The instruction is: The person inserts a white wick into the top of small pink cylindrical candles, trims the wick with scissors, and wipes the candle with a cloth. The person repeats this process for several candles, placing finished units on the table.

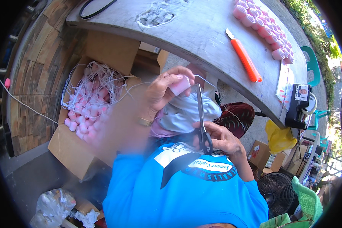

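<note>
Pink cylinder (179,86) is pinched between the thumb and fingers of the left hand (164,85), raised in front of the body near the table's edge. From its right end a white string (205,79) is led off in a curve. Black-handled scissors (201,108) are gripped by the right hand (224,138), its fingers closed about the handles; the blades are pointed up toward the string, though whether it is touched cannot be told. Below the hands, a pale cloth (186,116) is spread on the lap. To the left, an open cardboard box (71,151) is filled with similar pink pieces (88,114), topped by tangled white strings. Beyond the hands, an orange-handled cutter (245,60) is laid on the grey table (201,41). Farther along it, more pink pieces (263,27) are grouped in rows. Past the table, a green chair (311,66) is seen.
</note>
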Motion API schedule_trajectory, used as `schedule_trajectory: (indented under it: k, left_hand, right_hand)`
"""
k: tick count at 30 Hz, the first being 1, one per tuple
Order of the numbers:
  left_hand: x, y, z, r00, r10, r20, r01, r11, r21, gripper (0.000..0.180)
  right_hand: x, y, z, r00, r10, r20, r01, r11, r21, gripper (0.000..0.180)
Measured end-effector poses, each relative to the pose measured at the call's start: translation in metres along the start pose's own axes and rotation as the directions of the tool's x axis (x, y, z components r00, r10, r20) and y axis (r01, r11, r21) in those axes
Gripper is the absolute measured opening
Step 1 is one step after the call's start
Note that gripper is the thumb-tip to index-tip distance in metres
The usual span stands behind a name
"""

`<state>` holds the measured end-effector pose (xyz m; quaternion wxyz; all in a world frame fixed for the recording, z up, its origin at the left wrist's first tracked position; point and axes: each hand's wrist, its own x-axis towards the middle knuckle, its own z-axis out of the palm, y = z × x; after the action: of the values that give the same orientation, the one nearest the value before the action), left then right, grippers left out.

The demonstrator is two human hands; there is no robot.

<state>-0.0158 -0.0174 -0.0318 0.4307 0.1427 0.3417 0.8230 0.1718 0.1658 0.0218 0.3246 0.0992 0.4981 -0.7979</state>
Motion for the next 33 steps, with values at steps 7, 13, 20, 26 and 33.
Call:
schedule_trajectory:
  k: [7,13,20,26,33]
  left_hand:
    - [-0.002,0.006,0.009,0.992,0.004,0.130,0.023,0.978,-0.206,0.060]
    - [-0.001,0.007,0.013,0.988,-0.025,0.154,0.050,0.986,-0.161,0.064]
    - [0.001,0.006,0.012,0.984,-0.023,0.178,0.054,0.983,-0.175,0.065]
    - [-0.003,0.002,0.009,0.976,-0.002,0.217,0.055,0.970,-0.237,0.065]
    - [-0.006,0.017,0.031,0.998,-0.056,0.043,0.050,0.991,0.122,0.066]
  right_hand:
    - [-0.003,0.006,-0.004,0.968,-0.215,-0.131,0.186,0.961,-0.204,0.060]
    - [-0.004,-0.002,0.002,0.948,-0.246,-0.201,0.183,0.940,-0.286,0.058]
    - [-0.001,0.002,0.002,0.937,-0.243,-0.253,0.167,0.943,-0.289,0.055]
    - [-0.002,0.010,0.002,0.944,-0.203,-0.260,0.138,0.958,-0.250,0.049]
    - [-0.029,-0.041,-0.002,0.624,-0.655,-0.427,0.061,0.586,-0.808,0.053]
